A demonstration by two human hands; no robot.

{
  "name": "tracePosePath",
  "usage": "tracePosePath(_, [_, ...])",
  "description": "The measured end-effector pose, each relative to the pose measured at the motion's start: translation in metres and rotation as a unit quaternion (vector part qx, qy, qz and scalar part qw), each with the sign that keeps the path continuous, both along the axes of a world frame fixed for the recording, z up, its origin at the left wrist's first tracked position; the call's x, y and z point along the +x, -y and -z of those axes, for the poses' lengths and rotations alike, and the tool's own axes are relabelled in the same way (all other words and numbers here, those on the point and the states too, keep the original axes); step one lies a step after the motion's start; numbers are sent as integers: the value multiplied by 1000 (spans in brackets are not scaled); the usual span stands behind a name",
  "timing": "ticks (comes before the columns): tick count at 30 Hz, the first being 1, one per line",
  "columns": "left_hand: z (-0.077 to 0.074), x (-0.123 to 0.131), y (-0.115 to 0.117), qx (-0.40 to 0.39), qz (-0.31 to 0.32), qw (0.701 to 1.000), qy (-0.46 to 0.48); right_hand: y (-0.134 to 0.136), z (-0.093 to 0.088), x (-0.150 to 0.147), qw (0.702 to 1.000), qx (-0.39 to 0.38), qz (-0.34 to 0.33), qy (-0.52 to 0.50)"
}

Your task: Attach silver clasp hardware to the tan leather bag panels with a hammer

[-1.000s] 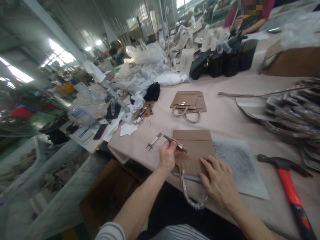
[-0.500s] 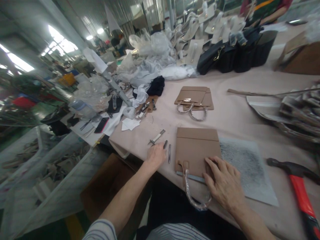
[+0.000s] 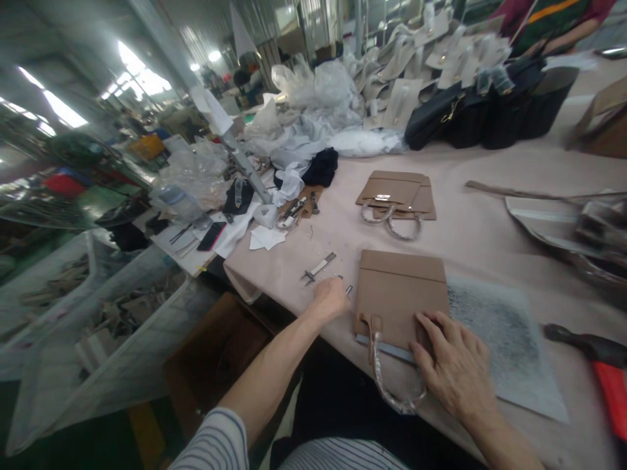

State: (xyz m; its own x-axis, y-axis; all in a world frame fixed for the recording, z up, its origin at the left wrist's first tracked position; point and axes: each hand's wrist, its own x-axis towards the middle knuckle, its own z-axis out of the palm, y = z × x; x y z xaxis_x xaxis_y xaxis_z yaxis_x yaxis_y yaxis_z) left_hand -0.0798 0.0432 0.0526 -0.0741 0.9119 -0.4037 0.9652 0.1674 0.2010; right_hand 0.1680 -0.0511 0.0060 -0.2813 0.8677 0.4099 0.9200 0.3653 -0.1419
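Observation:
My left hand [image 3: 331, 300] is closed at the table's front edge, just left of a tan leather bag panel [image 3: 401, 287]. A short end of a slim metal rod [image 3: 349, 290] sticks out by its fingers; the rest is covered by the hand. Just beyond lies a metal caliper-like gauge [image 3: 318, 268]. My right hand [image 3: 455, 359] rests open on the panel's lower right corner, fingers spread and touching the leather. From the panel's near edge a plastic-wrapped handle [image 3: 392, 395] hangs toward me. A grey slab [image 3: 509, 346] with a dark-marked surface lies right of the panel.
Two similar tan pieces with handles [image 3: 399, 192] lie farther back. A red-handled hammer [image 3: 607, 378] is at the right edge. Black bags [image 3: 480, 111] and plastic wrapping [image 3: 313, 91] stand behind. A phone [image 3: 211, 236] lies left, above white bins [image 3: 122, 365].
My left hand has moved right, over the metal rods, and closed on one that was lying loose. My right hand stays on the panel. The whole view has shifted a little.

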Motion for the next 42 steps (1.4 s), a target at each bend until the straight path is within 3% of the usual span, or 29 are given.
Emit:
tracePosePath(5, [-8,-12,1,37,7,998,52,1,0,0,1000,3,1,-3])
tracePosePath(8, [-12,-10,7,79,-10,980,182,2,-1,0,1000,4,1,-6])
tracePosePath(12, [-13,19,22,115,-44,875,468,3,-1,-1,1000,-1,7,-6])
tracePosePath(16, [-1,56,35,80,-79,781,615,3,0,-1,1000,-7,5,-6])
tracePosePath(18, [9,65,39,68,-81,752,650,3,0,-1,1000,-8,7,-4])
tracePosePath(24, [24,64,41,120,14,783,610,4,-1,-1,1000,-14,17,-5])
tracePosePath(36, [21,62,38,106,40,789,604,4,-2,-1,999,-23,22,-19])
tracePosePath(42, [14,58,35,99,140,833,525,5,0,-3,999,-30,27,-29])
